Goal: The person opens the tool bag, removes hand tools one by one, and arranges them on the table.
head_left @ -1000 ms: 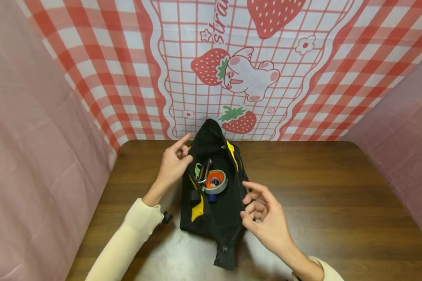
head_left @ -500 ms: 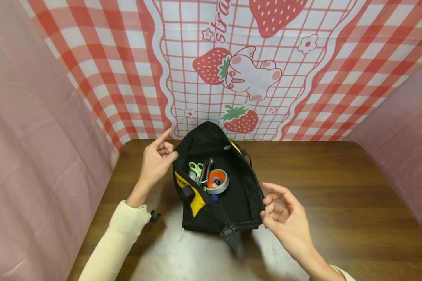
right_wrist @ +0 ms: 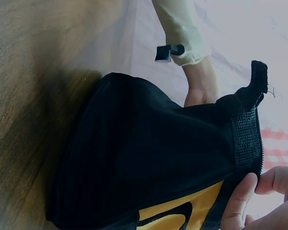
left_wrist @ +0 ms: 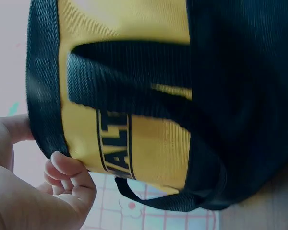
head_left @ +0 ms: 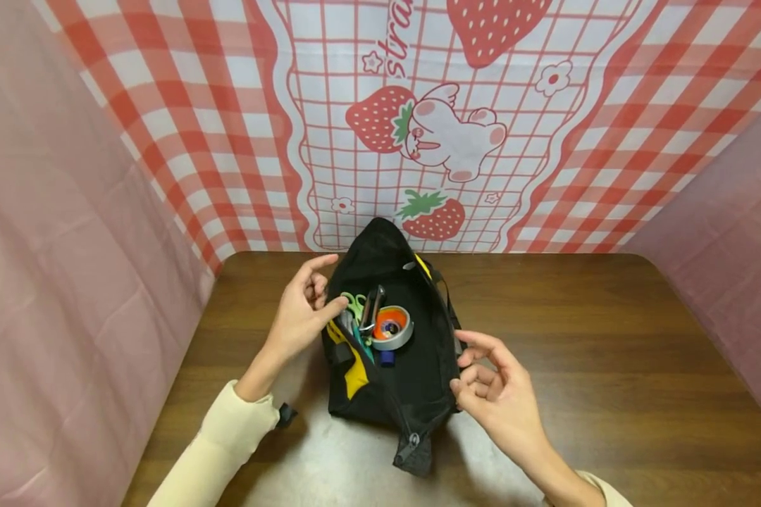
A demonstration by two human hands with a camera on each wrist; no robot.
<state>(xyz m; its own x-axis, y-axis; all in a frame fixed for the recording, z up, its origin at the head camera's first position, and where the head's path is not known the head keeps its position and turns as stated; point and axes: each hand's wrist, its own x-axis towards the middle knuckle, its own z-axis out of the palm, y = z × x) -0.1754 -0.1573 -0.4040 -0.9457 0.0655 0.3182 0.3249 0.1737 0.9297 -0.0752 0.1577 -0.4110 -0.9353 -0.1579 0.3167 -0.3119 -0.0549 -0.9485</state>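
Bag [head_left: 368, 405] of black and yellow fabric stands on the wooden surface [head_left: 583, 338], near its back edge, mouth apart and narrowing to a black tab [head_left: 415, 462] at the near end. A zip pull [head_left: 413, 439] lies by that tab.

The left hand [head_left: 301, 310] holds the rim on its side, thumb over the edge, index reaching along the outside; in the left wrist view the other fingers curl close against the outer band. The right hand [head_left: 501, 391] pinches the opposite rim between thumb and fingers, which the right wrist view shows beside the zip teeth.

Inside the bag, toward the left wall, sit a grey roll [head_left: 393, 343] with orange within its ring, a dark metallic tool [head_left: 372, 308] against it, light green loops [head_left: 356, 304] like scissors handles, and a small blue piece [head_left: 387, 358] just below the roll.

A black strap [left_wrist: 125, 76] crosses the yellow panel, covering some of its lettering. Behind rises a red-and-white strawberry cloth [head_left: 463, 134]; a pink cloth [head_left: 70, 246] hangs at left. The sleeves [head_left: 218, 436] are cream.
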